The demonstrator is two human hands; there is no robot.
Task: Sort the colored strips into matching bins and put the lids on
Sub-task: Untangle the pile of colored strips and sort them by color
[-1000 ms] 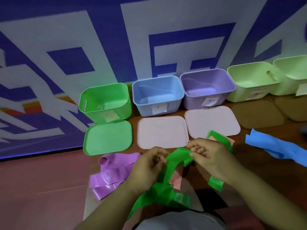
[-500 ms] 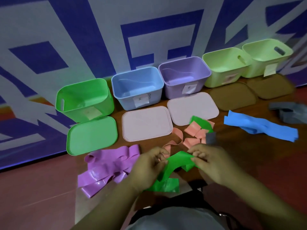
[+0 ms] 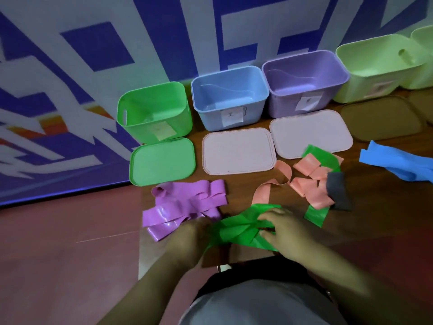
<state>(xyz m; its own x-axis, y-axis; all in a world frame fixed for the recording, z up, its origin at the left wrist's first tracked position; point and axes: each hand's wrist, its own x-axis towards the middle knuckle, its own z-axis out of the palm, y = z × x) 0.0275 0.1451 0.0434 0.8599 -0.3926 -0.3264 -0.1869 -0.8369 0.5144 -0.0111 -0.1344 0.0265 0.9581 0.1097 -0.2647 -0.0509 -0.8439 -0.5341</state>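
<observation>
My hands meet at the near edge of the bench, both closed on a crumpled bunch of green strips (image 3: 236,228). The left hand (image 3: 194,233) grasps its left end and the right hand (image 3: 288,233) curls over its right end. The bunch rests on the bench (image 3: 375,207) right in front of me.

Just left of it lies a heap of purple strips (image 3: 187,202), touching the left hand. To the far right of the bunch I see pink strips (image 3: 311,181) with a grey strip (image 3: 337,191) against them and another green strip (image 3: 315,215) partly under them. Blue strips (image 3: 396,163) lie well apart at the right.

Along the far side stand a green bin (image 3: 154,111), a blue bin (image 3: 229,95), a purple bin (image 3: 304,80) and a pale green bin (image 3: 375,69), all uncovered. A green lid (image 3: 161,160), two pale pink lids (image 3: 237,153) and a brown lid (image 3: 379,120) lie flat in front of them.
</observation>
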